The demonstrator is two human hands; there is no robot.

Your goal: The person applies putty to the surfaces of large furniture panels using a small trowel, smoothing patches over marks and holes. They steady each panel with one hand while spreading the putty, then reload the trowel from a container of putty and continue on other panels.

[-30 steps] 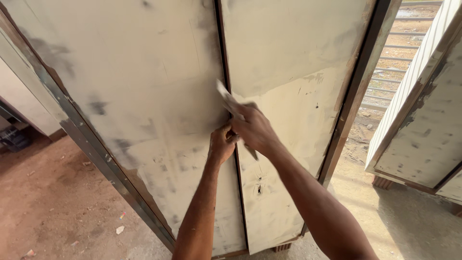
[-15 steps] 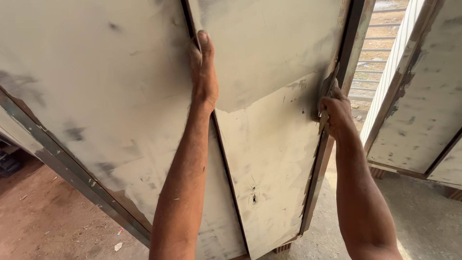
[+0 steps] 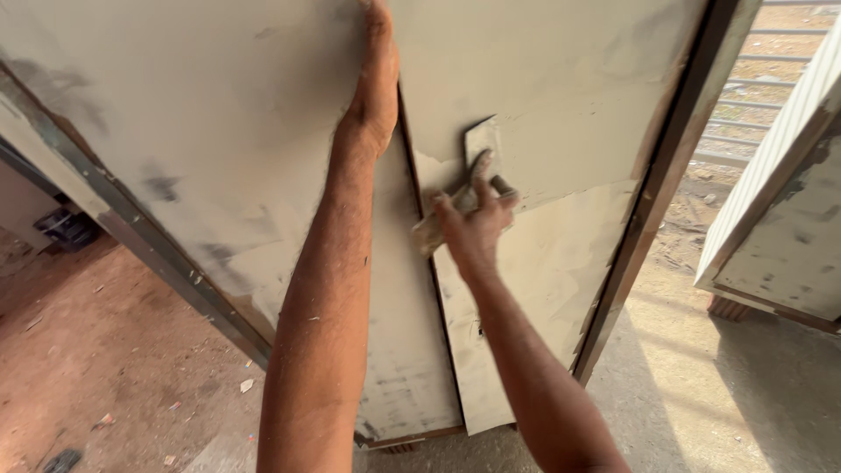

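Note:
A tall door [image 3: 543, 88] coated in pale grey filler leans in front of me, with a dark vertical groove down its middle. My left hand [image 3: 375, 88] lies flat against the door beside that groove, fingers pointing up. My right hand [image 3: 473, 229] grips a putty knife [image 3: 469, 180] by its handle. The flat blade is pressed to the right panel, at the edge between a smoother filled patch above and rougher surface below.
A dark metal frame [image 3: 648, 201] runs along the door's right edge and another along its lower left [image 3: 149, 245]. A second coated panel [image 3: 788, 210] leans at the right. The floor is reddish dirt [image 3: 96, 350] at left and concrete at right.
My right hand moved from the door's right frame edge back toward the middle of the right panel with the knife. My left hand stayed flat near the groove.

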